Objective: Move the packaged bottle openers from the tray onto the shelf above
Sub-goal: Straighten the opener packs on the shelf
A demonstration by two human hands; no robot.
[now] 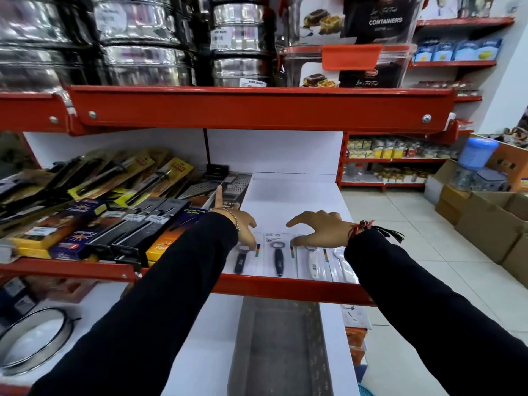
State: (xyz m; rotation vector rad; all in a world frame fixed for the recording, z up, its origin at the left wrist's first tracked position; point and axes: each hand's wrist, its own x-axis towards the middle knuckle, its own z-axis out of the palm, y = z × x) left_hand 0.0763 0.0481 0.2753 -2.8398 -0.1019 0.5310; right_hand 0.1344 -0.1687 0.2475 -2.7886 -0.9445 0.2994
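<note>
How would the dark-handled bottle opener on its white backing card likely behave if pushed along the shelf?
The dark-handled bottle opener on its white backing card lies flat, so it would probably slide, not roll. The thin card looks light and may flex. Neighbouring cards sit close beside it, so it could nudge them.

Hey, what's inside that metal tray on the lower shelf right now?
The metal tray looks empty: only its bare grey bottom shows, no packaged bottle openers, which lie on the shelf above. Its near end runs out of frame, unseen.

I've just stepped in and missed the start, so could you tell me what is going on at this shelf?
A person in black sleeves is arranging packaged bottle openers in a row along the front of a white shelf. The left hand rests on the leftmost pack, and the right hand hovers with fingers spread over the packs to the right. The metal tray below looks empty.
</note>
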